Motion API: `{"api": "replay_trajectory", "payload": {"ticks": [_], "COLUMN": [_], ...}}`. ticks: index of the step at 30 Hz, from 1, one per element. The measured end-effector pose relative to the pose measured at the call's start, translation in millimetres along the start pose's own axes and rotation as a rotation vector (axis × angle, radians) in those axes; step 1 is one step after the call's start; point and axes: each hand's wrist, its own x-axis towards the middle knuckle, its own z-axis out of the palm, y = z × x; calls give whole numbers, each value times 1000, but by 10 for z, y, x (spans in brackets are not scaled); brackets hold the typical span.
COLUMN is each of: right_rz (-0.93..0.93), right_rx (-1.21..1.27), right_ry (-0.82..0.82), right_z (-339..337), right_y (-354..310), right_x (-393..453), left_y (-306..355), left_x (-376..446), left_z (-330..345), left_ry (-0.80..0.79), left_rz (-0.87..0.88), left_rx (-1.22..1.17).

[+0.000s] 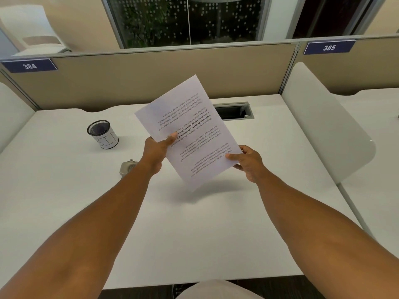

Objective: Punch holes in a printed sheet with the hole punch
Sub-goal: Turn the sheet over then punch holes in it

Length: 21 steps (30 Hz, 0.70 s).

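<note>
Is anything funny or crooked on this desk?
Yes: the white printed sheet is held upside down to the person and tilted, above the white desk, pinched by the left hand and right hand. The small grey hole punch lies partly hidden behind the left wrist.

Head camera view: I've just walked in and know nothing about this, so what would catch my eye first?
First, the printed sheet, held up in mid-air over the white desk, its text upside down to the camera. The left hand pinches its left edge and the right hand pinches its lower right corner. Next, a black mesh cup standing on the desk to the left, and nearer, a small grey hole punch partly hidden behind the left forearm.
</note>
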Motion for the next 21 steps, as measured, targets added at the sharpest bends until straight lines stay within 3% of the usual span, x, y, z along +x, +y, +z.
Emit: {"api": "replay_trajectory", "payload": {"ticks": [10, 21], "right_rz": [-86, -156], "right_rx": [-237, -281], "right_ry": [-61, -16], "right_z": [54, 41], "right_y": [-71, -60], "right_x": [47, 42], "left_y": [-32, -84], "left_x": [-44, -55], "left_z": [24, 80], "left_ry": [-79, -130], "left_rz": [19, 106], "left_rx": [137, 222]}}
